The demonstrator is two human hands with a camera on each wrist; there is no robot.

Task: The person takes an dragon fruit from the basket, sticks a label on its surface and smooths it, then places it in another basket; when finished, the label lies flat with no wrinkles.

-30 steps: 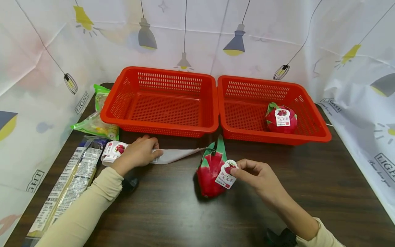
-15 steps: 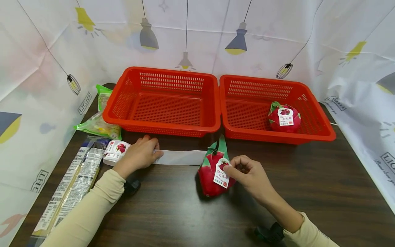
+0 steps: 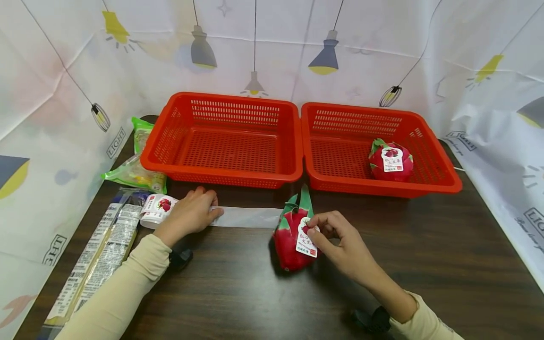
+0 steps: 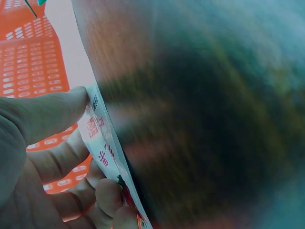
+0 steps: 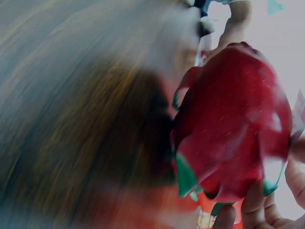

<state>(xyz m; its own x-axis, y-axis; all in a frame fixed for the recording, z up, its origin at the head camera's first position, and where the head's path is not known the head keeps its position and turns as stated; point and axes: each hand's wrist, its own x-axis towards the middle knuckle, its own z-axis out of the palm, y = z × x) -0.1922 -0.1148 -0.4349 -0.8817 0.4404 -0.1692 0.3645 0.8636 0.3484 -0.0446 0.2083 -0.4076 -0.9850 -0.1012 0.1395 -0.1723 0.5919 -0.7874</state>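
Note:
A dragon fruit (image 3: 285,243) with green leaf tips stands on the dark table in front of the baskets. Thumb and forefinger of my right hand (image 3: 345,245) pinch the top of a white dragon fruit label (image 3: 307,246), which overlaps the fruit's right side. My left hand (image 3: 189,212) holds the label strip between thumb and fingers; in the left wrist view, printed labels (image 4: 97,138) show under the thumb. Bare backing paper (image 3: 246,217) runs from that hand to behind the fruit. The label roll (image 3: 156,211) lies left of the hand, partly hidden by it.
Two red baskets (image 3: 225,178) stand side by side at the back. The right one holds another labelled dragon fruit (image 3: 391,163). Green-edged plastic packs (image 3: 138,172) and a long clear packet (image 3: 99,250) lie along the left. A printed sheet surrounds the table.
My right hand has moved left, bringing the label from the fruit's right edge over its skin. The backing paper now lies flatter and wider. My left hand has stayed in place.

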